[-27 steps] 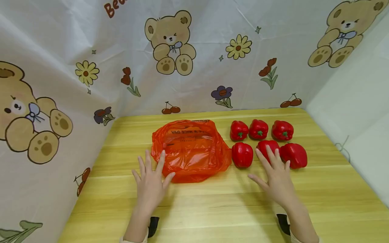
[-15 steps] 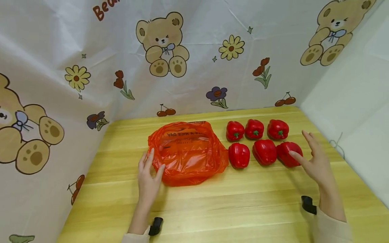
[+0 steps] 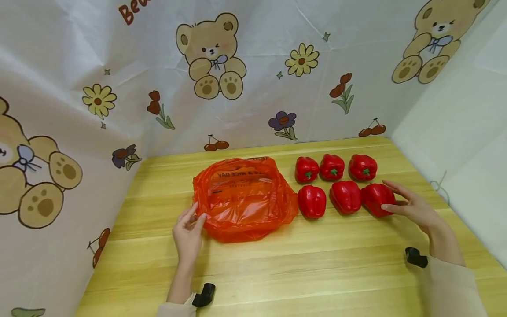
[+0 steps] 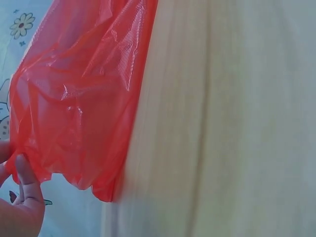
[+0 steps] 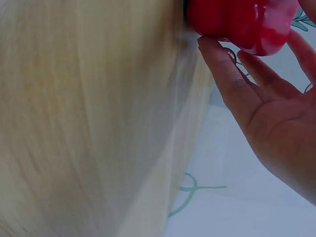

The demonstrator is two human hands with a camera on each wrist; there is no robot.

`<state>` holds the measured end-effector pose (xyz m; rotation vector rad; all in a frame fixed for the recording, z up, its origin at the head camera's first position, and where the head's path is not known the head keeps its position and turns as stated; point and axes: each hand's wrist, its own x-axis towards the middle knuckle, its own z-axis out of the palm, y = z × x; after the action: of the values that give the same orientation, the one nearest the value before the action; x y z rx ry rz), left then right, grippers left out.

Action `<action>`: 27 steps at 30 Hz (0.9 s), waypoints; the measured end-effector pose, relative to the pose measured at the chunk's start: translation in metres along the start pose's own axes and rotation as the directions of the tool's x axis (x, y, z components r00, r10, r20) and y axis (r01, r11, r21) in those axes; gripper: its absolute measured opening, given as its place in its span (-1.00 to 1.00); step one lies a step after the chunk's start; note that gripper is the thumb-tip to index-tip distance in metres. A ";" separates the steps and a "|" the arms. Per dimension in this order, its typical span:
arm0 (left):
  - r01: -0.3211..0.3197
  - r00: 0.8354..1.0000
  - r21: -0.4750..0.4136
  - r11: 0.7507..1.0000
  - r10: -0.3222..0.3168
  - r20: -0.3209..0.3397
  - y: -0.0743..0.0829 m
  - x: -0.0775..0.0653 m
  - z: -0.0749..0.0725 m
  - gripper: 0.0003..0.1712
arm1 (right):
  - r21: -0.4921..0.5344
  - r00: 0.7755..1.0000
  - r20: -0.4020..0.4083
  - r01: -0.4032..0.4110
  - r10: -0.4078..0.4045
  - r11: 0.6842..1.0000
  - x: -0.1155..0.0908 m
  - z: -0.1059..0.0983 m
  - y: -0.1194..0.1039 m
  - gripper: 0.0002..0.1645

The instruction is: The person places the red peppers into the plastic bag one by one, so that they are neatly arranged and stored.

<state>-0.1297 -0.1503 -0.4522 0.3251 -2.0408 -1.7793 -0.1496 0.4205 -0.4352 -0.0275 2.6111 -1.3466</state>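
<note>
An orange-red plastic bag lies spread on the table with its mouth open upward. My left hand is at its near left edge, pinching the thin film between thumb and fingers, as the left wrist view shows up close at the bag. On the right, my right hand has its thumb and fingers around the rightmost front red bell pepper. In the right wrist view, fingertips meet the lower side of that bell pepper. Two more bell peppers stand in the front row, beginning with one close to the bag.
Behind stands a back row of three red bell peppers, one of them in the middle. The wooden table ends at a cloth backdrop printed with bears and flowers. A white wall borders the right side.
My right hand has swung from above the front peppers out to the right, then closed in on the rightmost one. My left hand has moved to the bag's left edge and pinched it.
</note>
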 end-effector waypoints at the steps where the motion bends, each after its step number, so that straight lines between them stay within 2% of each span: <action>1: 0.005 1.000 -0.026 1.000 -0.005 -0.013 0.000 0.000 0.001 -0.56 | 0.008 1.000 0.001 0.002 -0.002 1.000 0.001 0.000 0.001 -0.08; 3: 0.006 0.999 -0.057 0.998 -0.007 -0.033 0.000 0.000 0.003 -0.57 | 0.034 1.000 0.003 0.006 -0.006 0.999 0.003 0.000 0.003 -0.09; 7: 0.012 0.999 -0.055 0.998 -0.014 -0.046 0.001 0.000 0.005 -0.60 | 0.077 1.000 0.005 -0.003 0.003 0.997 0.006 0.002 0.005 -0.07; 11: 0.048 0.998 -0.048 0.998 -0.050 -0.045 0.002 -0.002 0.004 -0.61 | 0.080 1.000 0.006 -0.025 0.025 0.996 0.006 0.005 0.005 -0.05; 15: 0.090 0.995 -0.044 0.995 -0.091 -0.030 0.003 -0.003 0.005 -0.60 | 0.079 0.999 -0.027 -0.042 0.044 0.996 0.003 0.006 0.002 -0.04; 19: 0.105 0.994 -0.045 0.994 -0.105 -0.015 0.003 -0.005 0.005 -0.59 | 0.086 0.995 -0.088 -0.043 0.051 0.995 -0.002 0.005 -0.002 -0.04; 22: 0.110 0.994 -0.050 0.993 -0.111 -0.012 0.003 -0.006 0.004 -0.59 | 0.080 0.989 -0.143 -0.034 0.045 0.996 -0.004 0.006 -0.014 -0.05; 27: 0.092 0.995 -0.059 0.994 -0.094 -0.019 0.003 -0.004 0.003 -0.60 | 0.079 0.974 -0.220 -0.027 0.044 0.997 -0.001 0.014 -0.053 -0.04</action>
<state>-0.1270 -0.1449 -0.4498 0.4263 -1.9842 -1.8783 -0.1501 0.3788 -0.4000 0.1911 2.7218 -1.5138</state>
